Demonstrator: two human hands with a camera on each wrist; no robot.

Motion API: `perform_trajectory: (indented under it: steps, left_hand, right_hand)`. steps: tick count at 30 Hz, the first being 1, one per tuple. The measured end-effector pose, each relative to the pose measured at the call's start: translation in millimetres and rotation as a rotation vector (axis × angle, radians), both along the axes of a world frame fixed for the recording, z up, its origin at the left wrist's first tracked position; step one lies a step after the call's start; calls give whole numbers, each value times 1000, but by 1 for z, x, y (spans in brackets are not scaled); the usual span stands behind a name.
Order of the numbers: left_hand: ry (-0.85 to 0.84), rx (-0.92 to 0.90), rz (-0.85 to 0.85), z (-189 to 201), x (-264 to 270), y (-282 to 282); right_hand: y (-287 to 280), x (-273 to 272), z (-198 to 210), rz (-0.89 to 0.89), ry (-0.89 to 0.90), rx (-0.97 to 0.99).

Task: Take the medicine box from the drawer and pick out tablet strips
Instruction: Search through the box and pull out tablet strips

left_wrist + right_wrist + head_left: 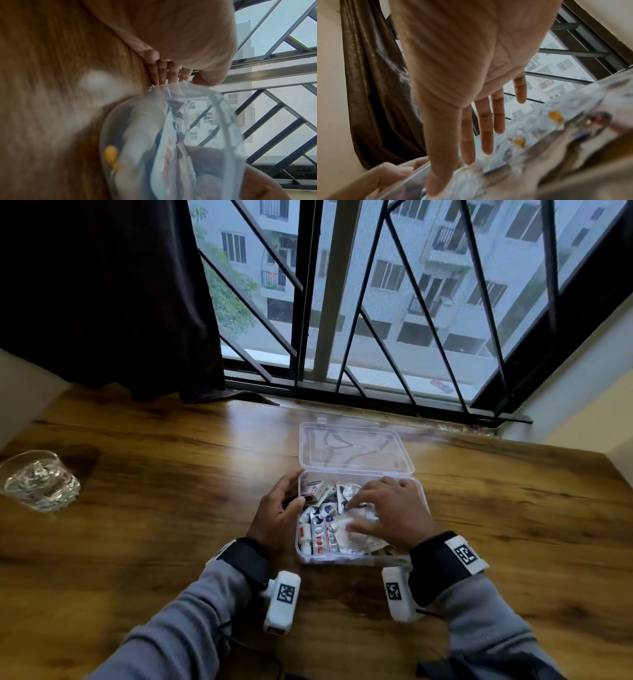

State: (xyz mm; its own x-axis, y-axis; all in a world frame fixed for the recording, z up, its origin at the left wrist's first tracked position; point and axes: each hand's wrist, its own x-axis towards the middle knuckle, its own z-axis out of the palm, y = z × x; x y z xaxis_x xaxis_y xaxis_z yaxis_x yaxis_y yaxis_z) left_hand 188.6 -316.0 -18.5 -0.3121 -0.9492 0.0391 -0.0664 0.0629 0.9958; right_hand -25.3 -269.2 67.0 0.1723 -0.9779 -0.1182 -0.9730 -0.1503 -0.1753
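A clear plastic medicine box [356, 560] stands on the wooden table [171, 508] with its lid [352, 448] folded back flat. Inside lie several tablet strips [323, 537], sachets and small cartons. My left hand [296, 487] grips the box's left wall, thumb and fingers curled round the rim [221, 102]. My right hand [352, 517] reaches into the box from the right. Its fingers [485, 132] are straight and spread, and their tips rest on the foil strips [537, 129]. My right palm hides the right half of the contents.
A glass tumbler [41, 481] stands at the table's far left edge. A dark curtain [102, 296] hangs at the back left, beside a barred window [376, 302] behind the box. Bare wood lies to the left and right of the box.
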Motion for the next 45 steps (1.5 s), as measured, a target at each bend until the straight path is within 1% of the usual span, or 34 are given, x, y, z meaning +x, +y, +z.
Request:
perform_trajectory:
  steps: [2,4,8,11,13,15,18,20,22,24,27,29,32,34,35,36,38,39,40,42,45]
  left_hand:
    - [-2,8,0,-1,0,-1]
    - [-15,7,-5,-1,1,-1]
    - [-38,-5,6,1,2,1]
    - [-34,0,0,2,2,2]
    - [-42,-1,5,3,1,2]
    - [-44,-2,8,4,1,2]
    - [-25,18,3,4,2,2]
    - [-24,20,1,3,2,2]
    - [-23,17,1,4,2,2]
    - [-29,13,2,4,2,2]
    - [-44,10,3,4,2,2]
    - [-38,12,4,3,2,2]
    - [-16,19,-1,3,1,2]
    - [0,27,-4,2,1,2]
    - [5,33,0,2,1,3]
    - [11,37,5,1,1,3]
    - [10,45,13,0,1,3]
    - [8,49,15,0,0,4]
    - [13,50,13,1,0,3]
    - [17,49,12,2,0,4]
    - [15,62,15,2,0,3]
  right_hand:
    - [0,-2,2,24,16,56]
    - [0,-2,3,29,6,70]
    - [-3,0,8,36,-62,25]
    - [-4,1,14,75,-84,-7]
    - [-2,-2,17,98,-128,-76]
    - [-1,-8,19,104,-229,-176]
    - [7,-16,25,108,-493,-361]
    - [17,-22,30,80,-622,-475]
    - [29,-28,29,42,-704,-545]
    - [37,-35,22,-5,-745,-541]
    - [44,-46,6,-35,-704,-506]
    - [50,-51,-3,-29,-682,-529]
    - [61,-53,-10,-41,-708,-602]
    - [65,-57,-14,-110,-718,-615]
    - [66,-61,-17,-153,-711,-576]
    - [66,-65,-19,-183,-671,-517]
    - [66,-72,-23,-206,-485,-428]
    - [66,-73,-24,-224,-400,-413]
    - [66,-73,-24,-258,-354,-408]
    - [66,-71,-18,-321,-344,-411]
    - [61,-60,-9,-289,-340,-408]
